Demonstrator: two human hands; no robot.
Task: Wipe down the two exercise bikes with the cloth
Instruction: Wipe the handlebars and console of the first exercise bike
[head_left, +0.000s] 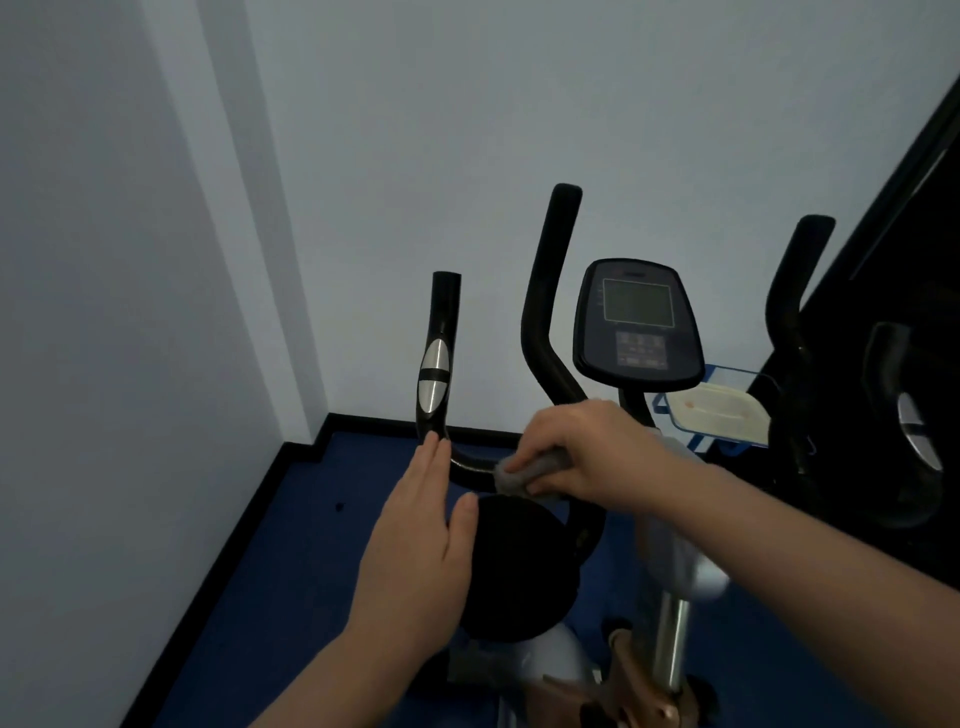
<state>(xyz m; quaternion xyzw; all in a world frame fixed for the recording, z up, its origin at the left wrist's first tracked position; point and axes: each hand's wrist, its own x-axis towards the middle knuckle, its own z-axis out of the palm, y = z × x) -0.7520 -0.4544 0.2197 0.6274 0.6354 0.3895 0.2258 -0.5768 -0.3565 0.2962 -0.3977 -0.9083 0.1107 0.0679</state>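
Cloth (524, 470): grey, bunched in your right hand (582, 452), just below frame centre, pressed on the low curved bar of the near exercise bike (639, 322). Your fingers curl over it, thumb underneath, so it is gripped and held against the bar.

Left hand (415, 551): at 7 o'clock from the cloth, flat, fingers straight and together, thumb spread to the right. Fingertips reach the bend of the left handlebar (436, 364); whether they actually touch it, cannot tell.

Left handlebar rises toward 12 o'clock from that bend, black, with a silver oval sensor patch midway. A taller black handle (550, 291) stands at 1 o'clock from the cloth. Console with grey screen sits right of it, tilted toward you.

Second bike (800, 322): at 3 o'clock, dark, only a handle and a silver sensor patch visible, partly cut off by the frame edge.

Between the two bikes, a clear tray with blue rim (727, 410), contents unclear.

Floor (322, 519) blue; pale walls (415, 130) meet in a corner at 9 o'clock.
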